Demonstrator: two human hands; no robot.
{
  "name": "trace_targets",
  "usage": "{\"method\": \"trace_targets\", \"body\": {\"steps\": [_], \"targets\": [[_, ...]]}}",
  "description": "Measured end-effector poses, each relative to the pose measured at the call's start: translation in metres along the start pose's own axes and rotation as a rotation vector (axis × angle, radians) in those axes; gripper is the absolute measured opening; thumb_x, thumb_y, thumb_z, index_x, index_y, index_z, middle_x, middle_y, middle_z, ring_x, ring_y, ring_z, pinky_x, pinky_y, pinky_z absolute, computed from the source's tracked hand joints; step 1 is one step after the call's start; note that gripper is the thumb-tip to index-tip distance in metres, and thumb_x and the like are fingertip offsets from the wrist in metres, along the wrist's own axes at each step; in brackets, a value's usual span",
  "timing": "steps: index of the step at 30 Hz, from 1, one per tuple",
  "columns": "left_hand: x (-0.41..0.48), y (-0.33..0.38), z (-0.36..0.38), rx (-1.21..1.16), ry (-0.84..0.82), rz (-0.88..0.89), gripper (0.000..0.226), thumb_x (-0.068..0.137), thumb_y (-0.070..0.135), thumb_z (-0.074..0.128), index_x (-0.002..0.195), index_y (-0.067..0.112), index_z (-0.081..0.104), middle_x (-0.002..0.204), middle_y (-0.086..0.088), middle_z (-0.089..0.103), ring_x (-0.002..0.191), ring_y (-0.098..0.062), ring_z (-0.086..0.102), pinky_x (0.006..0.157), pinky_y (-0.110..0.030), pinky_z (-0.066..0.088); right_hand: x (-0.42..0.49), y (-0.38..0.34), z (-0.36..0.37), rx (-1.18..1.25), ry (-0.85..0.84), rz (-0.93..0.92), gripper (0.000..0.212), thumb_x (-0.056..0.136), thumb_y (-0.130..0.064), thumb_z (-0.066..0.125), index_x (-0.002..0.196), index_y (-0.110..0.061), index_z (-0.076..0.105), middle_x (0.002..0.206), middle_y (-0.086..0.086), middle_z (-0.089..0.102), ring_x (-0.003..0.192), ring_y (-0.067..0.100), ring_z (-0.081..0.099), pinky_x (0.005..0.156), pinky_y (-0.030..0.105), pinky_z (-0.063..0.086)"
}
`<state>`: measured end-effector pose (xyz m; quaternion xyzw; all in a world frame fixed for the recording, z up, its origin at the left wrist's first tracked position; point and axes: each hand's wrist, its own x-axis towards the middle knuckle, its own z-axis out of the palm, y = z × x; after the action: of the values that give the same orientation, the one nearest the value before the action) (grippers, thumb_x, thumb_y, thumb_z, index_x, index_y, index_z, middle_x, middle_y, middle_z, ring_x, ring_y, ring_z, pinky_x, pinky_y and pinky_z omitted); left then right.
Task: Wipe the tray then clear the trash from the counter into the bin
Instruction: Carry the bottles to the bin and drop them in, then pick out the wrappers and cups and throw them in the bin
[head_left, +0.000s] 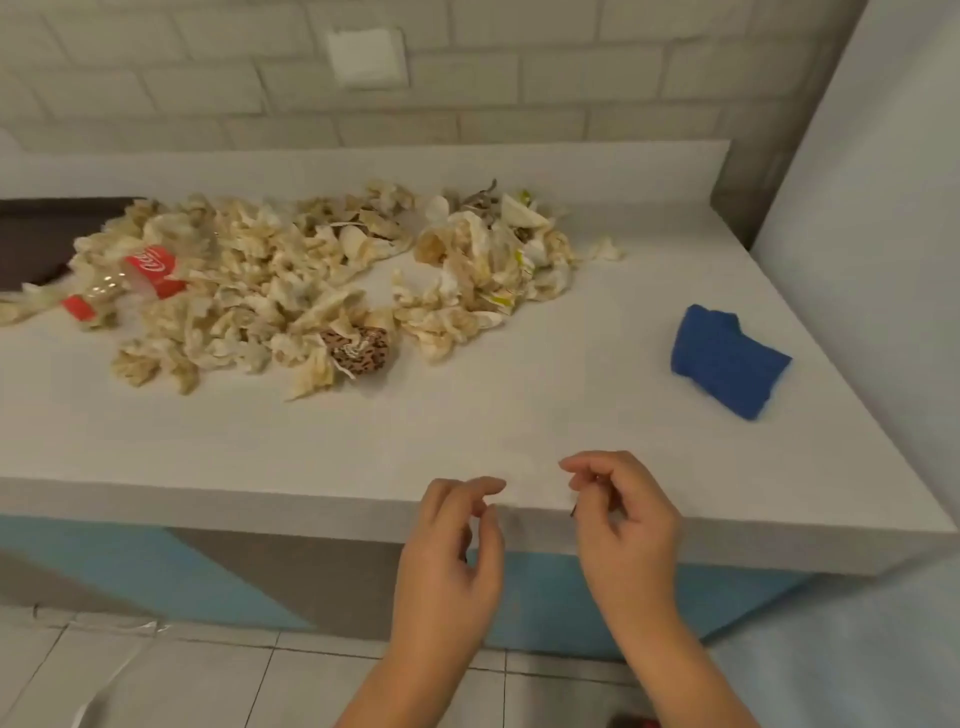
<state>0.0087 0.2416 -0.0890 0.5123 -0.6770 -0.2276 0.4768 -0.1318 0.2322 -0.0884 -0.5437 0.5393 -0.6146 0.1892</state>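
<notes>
A wide pile of crumpled, stained paper trash (270, 280) covers the back left of the pale counter (415, 426). A crushed plastic bottle with a red label (150, 270) lies in the pile, and a leopard-print wad (358, 348) sits at its front. A dark tray (36, 239) shows at the far left, partly under the trash. A folded blue cloth (727, 358) lies alone at the right. My left hand (447, 561) hovers at the counter's front edge, fingers loosely curled and holding nothing. My right hand (628, 540) is beside it and pinches a thin dark scrap. No bin is in view.
A pale wall panel (883, 208) closes off the counter's right side, and a brick-tiled wall runs behind it. Blue and grey cabinet fronts stand below the counter edge. Clear plastic sheeting (119, 670) lies on the tiled floor at lower left.
</notes>
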Motion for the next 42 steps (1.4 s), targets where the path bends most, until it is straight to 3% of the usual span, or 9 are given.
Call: {"method": "trace_targets", "body": {"steps": [3,7,13,18,21,25,29,36,42], "targets": [[0.033,0.001,-0.048,0.052,0.085,-0.013,0.02,0.088,0.027,0.05,0.105,0.035,0.059,0.085,0.016,0.048,0.062,-0.008,0.047,0.057,-0.006,0.035,0.036,-0.043,0.038,-0.003,-0.066,-0.135,0.029,0.082,-0.012,0.04,0.089,-0.019,0.067,0.079,-0.012,0.058,0.071,0.011,0.058,0.054,0.03,0.048],[0.084,-0.019,-0.105,0.112,0.168,-0.03,0.02,0.088,0.02,0.057,0.105,0.029,0.061,0.077,0.013,0.05,0.062,-0.004,0.047,0.055,-0.009,0.035,0.076,-0.068,0.102,-0.002,-0.219,-0.066,0.029,0.084,-0.013,0.046,0.096,-0.031,0.065,0.083,-0.013,0.06,0.069,0.013,0.059,0.061,0.037,0.053],[0.176,-0.083,-0.202,0.169,0.22,-0.121,0.022,0.088,0.02,0.059,0.106,0.032,0.059,0.069,0.008,0.054,0.057,-0.005,0.048,0.052,-0.018,0.036,0.121,-0.086,0.218,-0.027,-0.296,-0.037,0.025,0.091,-0.011,0.054,0.097,-0.034,0.064,0.074,-0.008,0.061,0.053,0.01,0.05,0.049,0.027,0.039],[0.257,-0.174,-0.281,0.481,0.225,-0.179,0.025,0.085,0.02,0.063,0.109,0.013,0.064,0.092,-0.008,0.059,0.085,-0.026,0.056,0.066,-0.031,0.042,0.143,-0.086,0.288,-0.4,-0.38,-0.005,0.021,0.09,-0.028,0.057,0.11,-0.031,0.062,0.093,-0.011,0.057,0.076,0.011,0.057,0.065,0.03,0.049],[0.299,-0.225,-0.305,0.656,0.085,-0.301,0.049,0.079,0.029,0.071,0.121,0.005,0.059,0.107,-0.025,0.054,0.104,-0.044,0.049,0.081,-0.047,0.044,0.145,-0.07,0.291,-0.729,-0.388,0.068,0.031,0.089,-0.033,0.056,0.12,-0.026,0.06,0.109,-0.002,0.053,0.099,0.018,0.053,0.08,0.033,0.047],[0.328,-0.257,-0.311,0.786,-0.051,-0.346,0.076,0.073,0.048,0.073,0.134,0.01,0.047,0.119,-0.025,0.044,0.108,-0.044,0.045,0.089,-0.052,0.042,0.131,-0.049,0.276,-0.903,-0.347,0.168,0.033,0.085,-0.03,0.064,0.115,-0.018,0.065,0.107,0.006,0.055,0.1,0.026,0.052,0.079,0.036,0.048],[0.337,-0.277,-0.315,0.765,-0.053,-0.328,0.08,0.069,0.045,0.079,0.135,0.015,0.046,0.116,-0.026,0.046,0.101,-0.046,0.05,0.084,-0.052,0.045,0.12,-0.042,0.272,-0.893,-0.319,0.203,0.03,0.082,-0.029,0.069,0.109,-0.017,0.068,0.104,0.006,0.057,0.096,0.029,0.056,0.076,0.036,0.048],[0.344,-0.259,-0.326,0.75,-0.126,-0.334,0.081,0.074,0.049,0.073,0.14,0.018,0.039,0.112,-0.025,0.056,0.099,-0.045,0.056,0.074,-0.045,0.045,0.114,-0.055,0.255,-0.871,-0.312,0.498,0.073,0.079,-0.049,0.066,0.141,-0.025,0.035,0.13,0.003,0.044,0.117,0.022,0.047,0.083,0.031,0.043],[0.35,-0.207,-0.354,0.699,-0.063,-0.343,0.08,0.071,0.055,0.072,0.138,0.029,0.039,0.118,-0.018,0.058,0.103,-0.042,0.056,0.082,-0.048,0.047,0.112,-0.048,0.247,-0.687,-0.184,0.506,0.047,0.08,-0.045,0.068,0.123,-0.03,0.057,0.117,-0.005,0.064,0.094,0.016,0.062,0.074,0.024,0.045]]}}
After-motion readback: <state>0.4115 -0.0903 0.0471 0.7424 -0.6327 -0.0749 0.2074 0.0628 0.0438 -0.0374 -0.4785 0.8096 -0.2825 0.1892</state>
